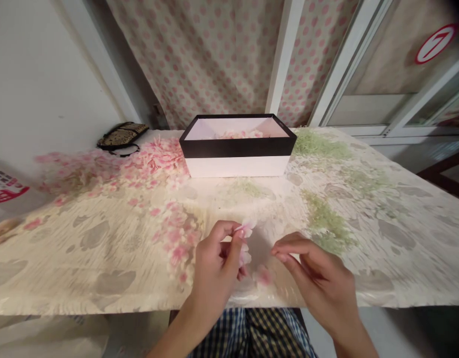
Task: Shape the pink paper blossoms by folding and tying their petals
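Note:
My left hand (pixel 218 263) is curled near the table's front edge, pinching small pale pink petal pieces (pixel 246 229) between thumb and fingers. My right hand (pixel 311 271) hovers just to its right, fingers bent and pointing toward the petals, holding nothing I can make out. Another pink petal (pixel 264 276) lies on the table between the two hands. A black-and-white open box (pixel 237 151) stands at the back centre, with pink petals showing inside it.
A heap of loose pink petals (pixel 121 169) spreads over the left of the patterned tablecloth (pixel 102 248). Pale green bits (pixel 328 223) lie in patches on the right. A dark patterned pouch (pixel 122 135) sits at the back left near the wall.

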Motion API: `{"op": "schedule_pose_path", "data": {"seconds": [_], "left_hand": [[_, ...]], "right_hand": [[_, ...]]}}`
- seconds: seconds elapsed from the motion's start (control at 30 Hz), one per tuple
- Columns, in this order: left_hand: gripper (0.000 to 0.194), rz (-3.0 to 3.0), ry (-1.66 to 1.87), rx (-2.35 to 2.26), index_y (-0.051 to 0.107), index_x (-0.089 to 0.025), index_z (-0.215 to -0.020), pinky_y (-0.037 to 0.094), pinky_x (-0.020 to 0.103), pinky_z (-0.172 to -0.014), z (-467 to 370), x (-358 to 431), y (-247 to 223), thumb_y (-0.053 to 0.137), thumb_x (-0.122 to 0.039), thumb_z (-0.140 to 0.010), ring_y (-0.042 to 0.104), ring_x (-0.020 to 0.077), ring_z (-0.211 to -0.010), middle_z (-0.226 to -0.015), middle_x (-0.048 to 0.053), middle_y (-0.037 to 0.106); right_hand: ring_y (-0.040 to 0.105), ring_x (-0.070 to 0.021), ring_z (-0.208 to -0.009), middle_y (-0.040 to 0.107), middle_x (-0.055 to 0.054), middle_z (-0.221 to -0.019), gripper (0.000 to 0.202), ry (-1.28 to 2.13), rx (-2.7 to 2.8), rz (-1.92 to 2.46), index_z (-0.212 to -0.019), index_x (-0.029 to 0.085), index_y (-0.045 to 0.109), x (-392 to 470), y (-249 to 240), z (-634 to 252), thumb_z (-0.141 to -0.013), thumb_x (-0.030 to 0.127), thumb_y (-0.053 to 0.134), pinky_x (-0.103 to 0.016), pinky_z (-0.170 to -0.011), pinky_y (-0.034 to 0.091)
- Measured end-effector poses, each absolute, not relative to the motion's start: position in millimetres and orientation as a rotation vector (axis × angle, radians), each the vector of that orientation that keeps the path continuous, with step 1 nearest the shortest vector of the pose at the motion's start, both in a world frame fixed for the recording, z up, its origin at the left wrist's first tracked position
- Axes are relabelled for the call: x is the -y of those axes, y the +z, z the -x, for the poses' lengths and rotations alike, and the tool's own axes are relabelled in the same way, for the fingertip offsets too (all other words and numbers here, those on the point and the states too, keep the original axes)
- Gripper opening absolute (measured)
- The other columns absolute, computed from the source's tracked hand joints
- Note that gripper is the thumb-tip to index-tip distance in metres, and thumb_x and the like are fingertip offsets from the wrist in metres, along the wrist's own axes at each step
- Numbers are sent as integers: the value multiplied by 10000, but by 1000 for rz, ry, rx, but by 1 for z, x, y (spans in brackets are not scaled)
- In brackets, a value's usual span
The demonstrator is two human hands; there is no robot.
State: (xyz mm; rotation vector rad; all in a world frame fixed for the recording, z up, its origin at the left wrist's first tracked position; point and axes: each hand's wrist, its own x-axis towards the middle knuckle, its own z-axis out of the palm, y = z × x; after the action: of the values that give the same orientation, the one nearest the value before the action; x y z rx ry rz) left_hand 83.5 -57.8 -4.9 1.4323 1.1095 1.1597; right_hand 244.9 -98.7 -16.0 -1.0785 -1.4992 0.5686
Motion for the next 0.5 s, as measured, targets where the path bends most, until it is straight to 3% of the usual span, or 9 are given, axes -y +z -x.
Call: {"op": "schedule_pose_path", "data": {"seconds": [0.2, 0.27, 0.4, 0.5], "left_hand": [[62, -1516, 1202, -1059, 513, -230, -929, 421, 121, -347, -84, 60, -15, 492, -287, -923, 518, 56, -368, -551, -68, 536], [44, -1515, 1208, -1024, 508, -241, -950, 446, 124, -359, -84, 61, -16, 490, -271, -924, 539, 62, -389, -570, -67, 546], [56, -1565, 1218, -949, 513, -251, -957, 506, 139, -423, -83, 63, -15, 464, -239, -933, 584, 65, -458, -668, -52, 583], [70, -1584, 1238, -966, 519, -247, -951, 513, 146, -454, -81, 64, -12, 454, -225, -937, 588, 64, -475, -681, -50, 582]], "right_hand": [[620, -160, -891, 613, -30, -925, 124, 729, 1468, 1024, -791, 240, 637, 96, -8, -224, -781, 116, 645, -280, -743, 527], [620, -169, -921, 602, -41, -966, 94, 799, 1384, 1031, -740, 229, 650, 92, -9, -217, -755, 139, 672, -266, -706, 547], [629, -123, -652, 622, -13, -834, 74, 1075, 1224, 930, -725, 219, 650, 87, -10, -207, -752, 153, 667, -235, -522, 539], [609, -103, -558, 638, 2, -766, 75, 1073, 1176, 897, -734, 213, 653, 87, -10, -206, -761, 143, 658, -235, -508, 525]]}}
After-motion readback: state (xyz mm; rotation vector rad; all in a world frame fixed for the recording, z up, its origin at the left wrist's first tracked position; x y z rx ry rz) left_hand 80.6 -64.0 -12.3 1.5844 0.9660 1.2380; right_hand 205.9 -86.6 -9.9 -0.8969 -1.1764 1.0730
